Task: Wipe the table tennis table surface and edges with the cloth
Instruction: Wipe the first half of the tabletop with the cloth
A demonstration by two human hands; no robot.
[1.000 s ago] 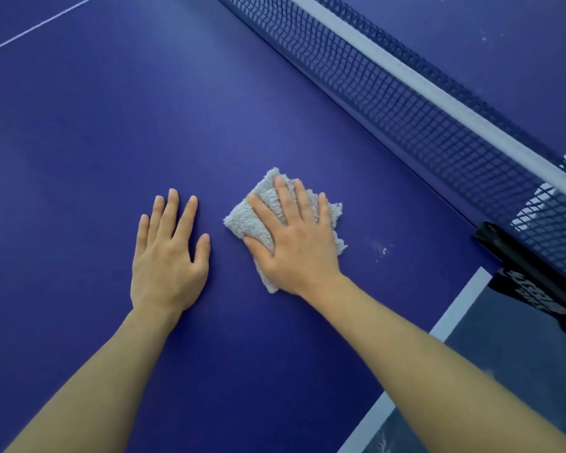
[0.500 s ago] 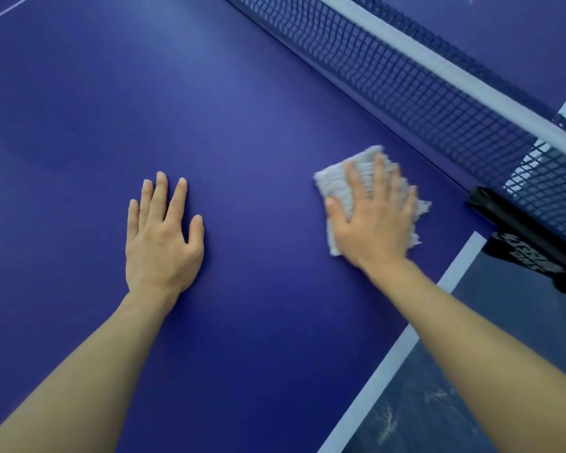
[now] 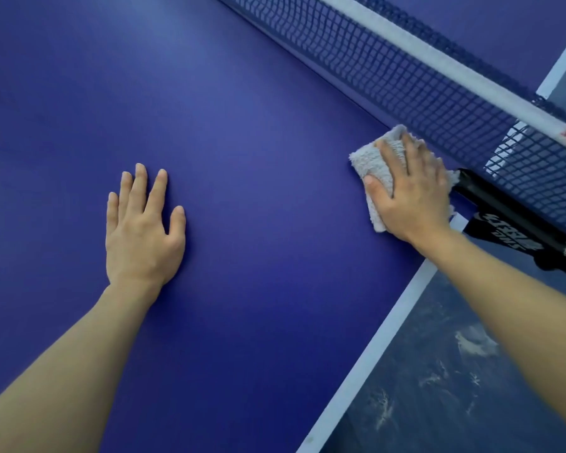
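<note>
Cloth [image 3: 371, 165], fluffy, lies pressed under the straight-fingered right grip [image 3: 412, 194]; left grip [image 3: 143, 230] rests flat on smooth table [image 3: 258, 158].

Head-worn view, angled down (close), over table [image 3: 242, 125]

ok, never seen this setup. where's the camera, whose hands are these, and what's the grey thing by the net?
There is no robot here. A person works bare-handed, and the only camera sits on their head, looking forward and down, so both arms enter from the bottom. The blue surface is a table tennis table, with its net at top right and a black net clamp at the side edge. The left hand rests flat on the table and holds nothing. The right hand presses a grey cloth onto the table beside the clamp, with its fingers straight rather than gripping.
</note>
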